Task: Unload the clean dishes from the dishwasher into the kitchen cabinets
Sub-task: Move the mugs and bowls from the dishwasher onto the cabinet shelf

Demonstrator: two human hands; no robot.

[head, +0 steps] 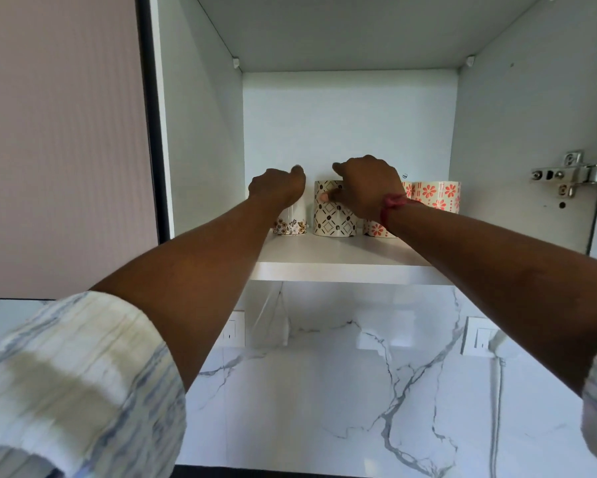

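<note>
Both my arms reach into an open upper cabinet. On its white shelf (341,260) stand several mugs in a row. My left hand (278,188) grips the top of a white mug with a flower band (290,224) at the left. My right hand (366,188) holds a cream mug with a black diamond pattern (333,219) from above, thumb on its front. Right of it, partly hidden by my wrist, stands a cream mug with red flowers (374,229), and another of the same kind (436,196) stands farther right.
The cabinet's right wall carries a metal door hinge (566,177). A closed pale door (62,146) hangs to the left. Below the shelf runs a marble backsplash (324,391) with wall sockets (476,338) and a cable. The shelf's front half is bare.
</note>
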